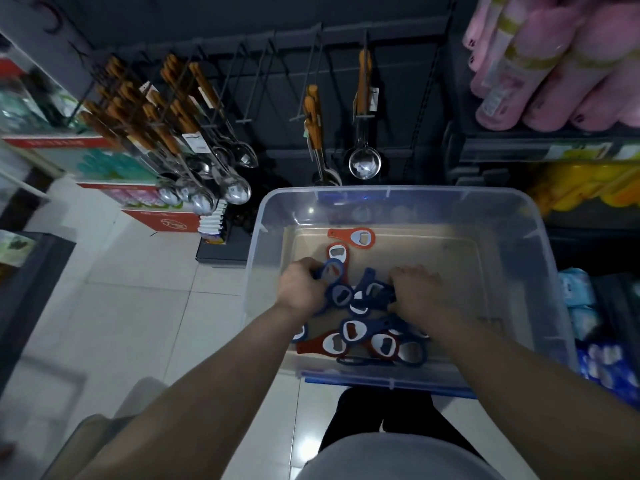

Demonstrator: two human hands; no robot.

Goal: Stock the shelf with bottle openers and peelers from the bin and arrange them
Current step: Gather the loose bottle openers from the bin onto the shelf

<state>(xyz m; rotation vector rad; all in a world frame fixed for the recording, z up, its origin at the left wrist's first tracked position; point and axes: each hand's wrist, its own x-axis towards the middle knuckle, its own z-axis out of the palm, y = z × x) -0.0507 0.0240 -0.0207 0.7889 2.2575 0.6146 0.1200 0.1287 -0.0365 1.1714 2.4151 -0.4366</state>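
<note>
A clear plastic bin (pixel 540 251) sits in front of me, holding several blue and red bottle openers. Both my hands are inside it. My left hand (pixel 301 285) grips blue bottle openers (pixel 334 273) at the pile's left side. My right hand (pixel 417 289) is curled over a cluster of blue openers (pixel 372 294) in the middle, fingers on them. More blue openers (pixel 381 342) and a red one (pixel 329 342) lie near the bin's front wall. Two red openers (pixel 353 236) lie toward the back. No peelers are visible.
Black peg hooks on the dark back panel carry wood-handled spoons (pixel 194 133) at left, a ladle (pixel 364 161) and utensils (pixel 313 126) in the middle; some hooks (pixel 263 81) are bare. Pink rolls (pixel 554 64) and yellow goods (pixel 581 188) fill right shelves. White tiled floor (pixel 138 306) lies left.
</note>
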